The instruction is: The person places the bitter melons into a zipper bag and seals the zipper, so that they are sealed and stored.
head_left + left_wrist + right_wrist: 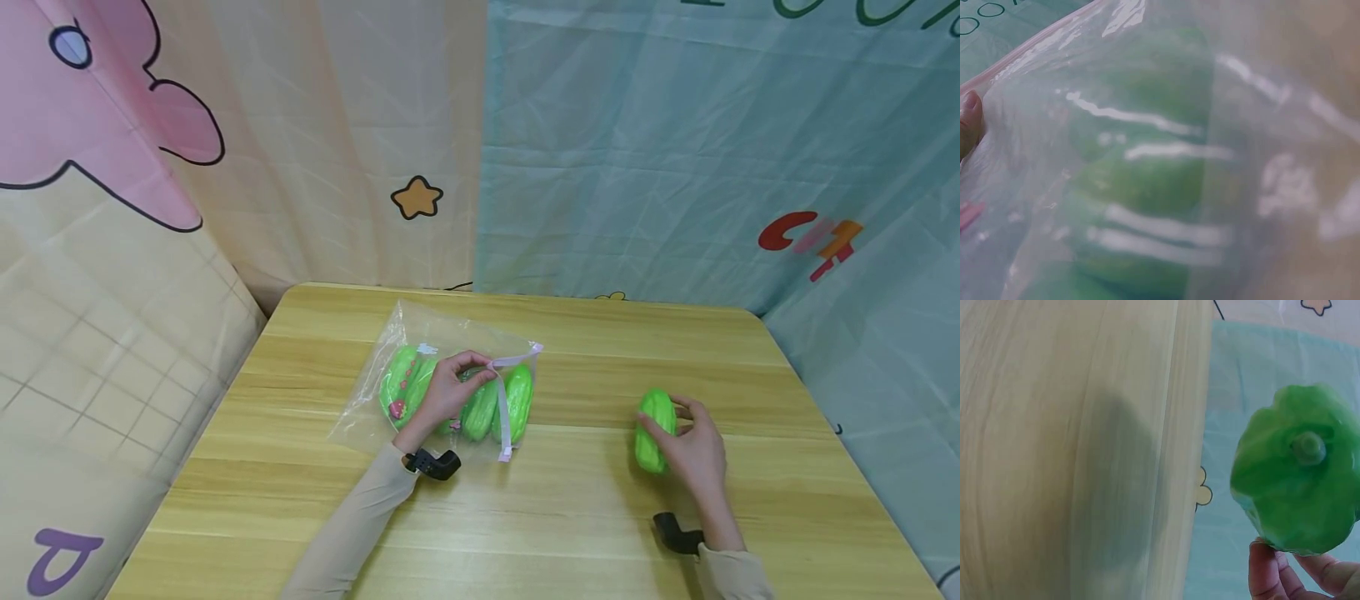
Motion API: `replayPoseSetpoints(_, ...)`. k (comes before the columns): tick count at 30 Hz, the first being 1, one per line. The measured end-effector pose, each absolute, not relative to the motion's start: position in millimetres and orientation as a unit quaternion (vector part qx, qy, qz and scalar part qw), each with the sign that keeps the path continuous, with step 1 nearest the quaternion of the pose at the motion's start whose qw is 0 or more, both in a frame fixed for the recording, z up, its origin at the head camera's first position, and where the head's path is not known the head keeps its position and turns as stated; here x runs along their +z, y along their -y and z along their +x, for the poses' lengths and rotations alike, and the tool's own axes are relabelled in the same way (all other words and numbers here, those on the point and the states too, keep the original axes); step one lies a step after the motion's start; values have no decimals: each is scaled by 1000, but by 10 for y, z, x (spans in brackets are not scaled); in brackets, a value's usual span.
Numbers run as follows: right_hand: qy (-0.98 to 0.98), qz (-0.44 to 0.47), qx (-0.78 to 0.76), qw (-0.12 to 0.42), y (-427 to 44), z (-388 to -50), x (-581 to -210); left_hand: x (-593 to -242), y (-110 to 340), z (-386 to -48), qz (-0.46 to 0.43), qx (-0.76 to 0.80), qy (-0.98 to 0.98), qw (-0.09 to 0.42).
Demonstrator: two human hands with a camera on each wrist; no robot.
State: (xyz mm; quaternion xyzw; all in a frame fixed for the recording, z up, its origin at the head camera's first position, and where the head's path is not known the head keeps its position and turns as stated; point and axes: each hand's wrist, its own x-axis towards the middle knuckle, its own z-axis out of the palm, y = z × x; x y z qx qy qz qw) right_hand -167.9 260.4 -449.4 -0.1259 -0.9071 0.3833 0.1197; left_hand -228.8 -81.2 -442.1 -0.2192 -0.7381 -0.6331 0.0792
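Observation:
A clear zip bag (360, 408) with a pale purple zip strip (504, 417) lies on the table, its opening at the right. Inside are several green, ribbed, cucumber-like vegetables (517, 400); pink printing shows on the bag. My left hand (446, 392) pinches the bag's edge at the zip between thumb and fingers. In the left wrist view, a fingertip (969, 119) shows beside the zip edge, with blurred green shapes (1141, 187) behind the film. To the right, my right hand (693, 446) grips another ribbed green vegetable (656, 431) above the table; its stubby stem (1309, 448) faces the right wrist camera.
The wood-grain table (570, 517) runs back to printed curtains (637, 167) behind and at both sides. A black wrist camera (435, 464) is on the left wrist and another black camera (677, 533) on the right. A shadow (1116, 481) falls on the tabletop.

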Motion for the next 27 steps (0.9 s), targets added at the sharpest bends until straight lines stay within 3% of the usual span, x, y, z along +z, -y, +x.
replayPoseSetpoints(12,892,-108,421,120,-2495,-1720,-4511,-4431,811,-2293,-214,-628,744,79)
replayPoseSetpoints(27,886,-78,453,56,-2349,-1807,-4517,-4409,811,-2284,-213,-622,750,74)
